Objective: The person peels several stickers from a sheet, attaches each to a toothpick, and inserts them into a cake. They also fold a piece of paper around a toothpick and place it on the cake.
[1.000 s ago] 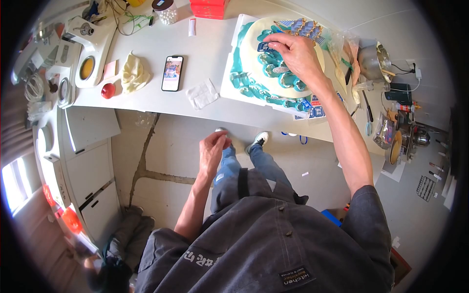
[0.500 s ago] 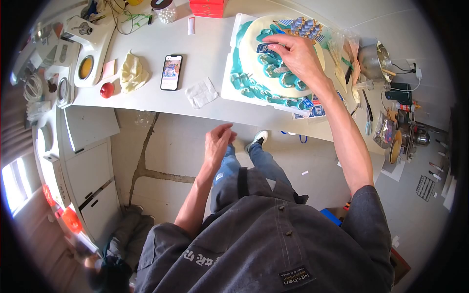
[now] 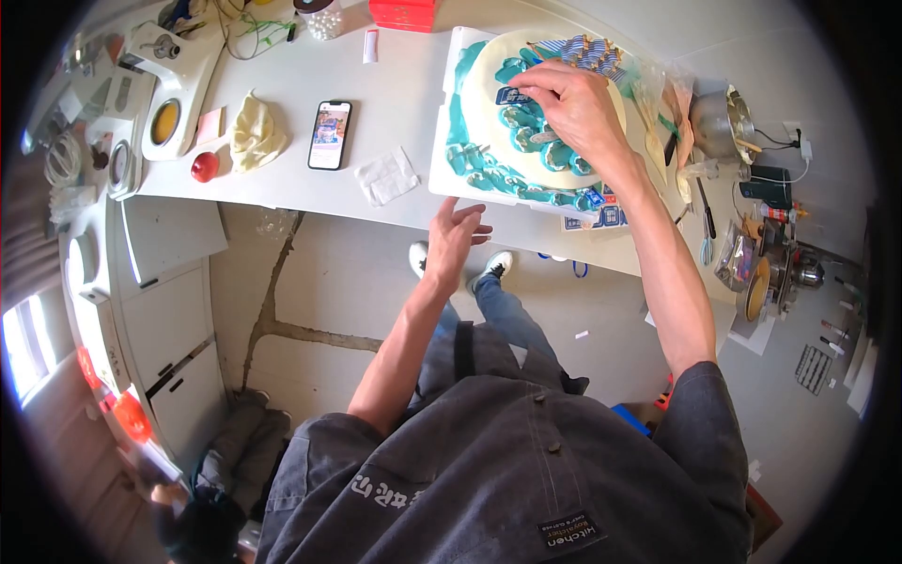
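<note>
A round cream-white cake (image 3: 477,94) with turquoise piped cream stands on a white board (image 3: 438,174). My right hand (image 3: 581,111) reaches over the cake, its thumb and fingers pinched at the edge of a small dark-blue cake tag (image 3: 512,96) with white marks. Blue-and-white striped sail decorations (image 3: 590,54) stand at the far side of the cake. My left hand (image 3: 456,240) hangs in front of the table edge, just short of the board, fingers apart and holding nothing. Another small blue tag (image 3: 593,196) sits near the board's front right corner.
Left of the cake are a phone (image 3: 329,136), a white wipe (image 3: 387,177), a cream-coloured cloth or bag (image 3: 256,136) and a red ball (image 3: 204,167). A sheet of blue labels (image 3: 606,217) lies by the board. Piping bags (image 3: 650,113) and a metal bowl (image 3: 722,122) stand right.
My left hand has moved up and right towards the board, and its fingers have spread. My right hand has stayed at the blue tag with only a slight shift.
</note>
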A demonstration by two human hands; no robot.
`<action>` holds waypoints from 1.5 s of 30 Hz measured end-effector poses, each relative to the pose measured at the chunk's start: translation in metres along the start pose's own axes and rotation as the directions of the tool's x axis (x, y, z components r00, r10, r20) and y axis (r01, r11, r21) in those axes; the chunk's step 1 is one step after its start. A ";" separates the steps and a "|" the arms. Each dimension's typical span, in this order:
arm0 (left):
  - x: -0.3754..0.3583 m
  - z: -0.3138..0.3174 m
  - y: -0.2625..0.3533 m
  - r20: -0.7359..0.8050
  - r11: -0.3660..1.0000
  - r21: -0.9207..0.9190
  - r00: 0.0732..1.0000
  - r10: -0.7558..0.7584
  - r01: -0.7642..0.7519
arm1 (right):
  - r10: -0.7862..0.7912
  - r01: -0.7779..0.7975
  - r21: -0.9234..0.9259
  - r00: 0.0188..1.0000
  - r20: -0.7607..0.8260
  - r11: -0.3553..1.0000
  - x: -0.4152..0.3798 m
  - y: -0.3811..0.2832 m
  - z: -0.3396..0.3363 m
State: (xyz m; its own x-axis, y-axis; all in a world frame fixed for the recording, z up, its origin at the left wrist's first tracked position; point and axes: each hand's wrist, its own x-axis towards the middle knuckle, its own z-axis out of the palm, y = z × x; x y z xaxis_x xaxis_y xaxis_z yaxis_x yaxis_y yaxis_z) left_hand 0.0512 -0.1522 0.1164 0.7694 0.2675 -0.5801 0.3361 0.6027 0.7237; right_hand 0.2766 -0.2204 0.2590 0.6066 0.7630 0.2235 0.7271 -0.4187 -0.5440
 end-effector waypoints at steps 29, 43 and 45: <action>0.006 -0.003 0.003 -0.003 1.000 0.019 1.000 0.005 -0.005 | -0.072 0.068 -0.043 0.993 -0.097 0.997 -0.003 -0.006 -0.009; 0.022 0.003 -0.009 0.036 0.942 -0.336 0.999 0.026 -0.013 | -0.278 0.271 0.952 0.934 -0.224 0.145 -0.129 -0.229 -0.152; 0.022 0.005 -0.010 0.057 0.945 -0.326 0.998 0.022 -0.002 | -0.283 0.274 0.952 0.932 -0.228 0.135 -0.135 -0.230 -0.151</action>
State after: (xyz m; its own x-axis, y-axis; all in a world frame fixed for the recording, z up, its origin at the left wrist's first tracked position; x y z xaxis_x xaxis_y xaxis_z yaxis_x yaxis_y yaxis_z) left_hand 0.0676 -0.1562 0.0985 0.8064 0.2373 -0.5416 0.1389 0.8143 0.5636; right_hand 0.0755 -0.3016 0.4762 0.4329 0.7169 0.5465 -0.0415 0.6215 -0.7823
